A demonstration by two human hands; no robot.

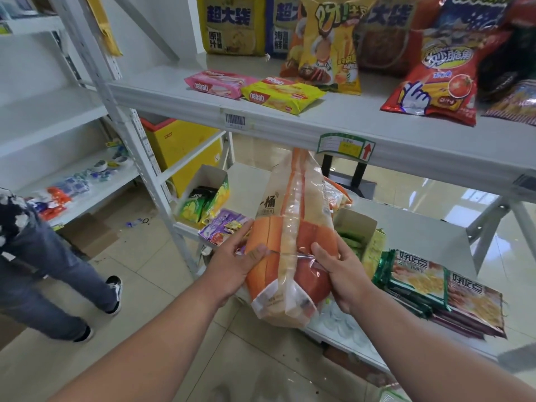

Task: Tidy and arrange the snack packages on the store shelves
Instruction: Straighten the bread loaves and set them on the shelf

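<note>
A large orange-and-cream snack bag (pixel 290 236) stands on end in front of the lower shelf (pixel 420 227), its back seam facing me. My left hand (pixel 235 265) grips its left edge and my right hand (pixel 339 271) grips its right edge, thumbs on the front. On the upper shelf (pixel 333 123) lie a pink wafer pack (pixel 219 82) and a yellow wafer pack (pixel 280 94), with a yellow chip bag (pixel 330 44) and a red corn-snack bag (pixel 438 82) leaning behind them.
Green-edged cracker packs (pixel 441 288) are stacked on the lower shelf at right. Open cartons (pixel 207 192) of small sachets and purple packets (pixel 223 227) sit at left. A person's legs (pixel 52 265) stand on the tiled floor at left. A yellow chest (pixel 179 146) is behind the rack.
</note>
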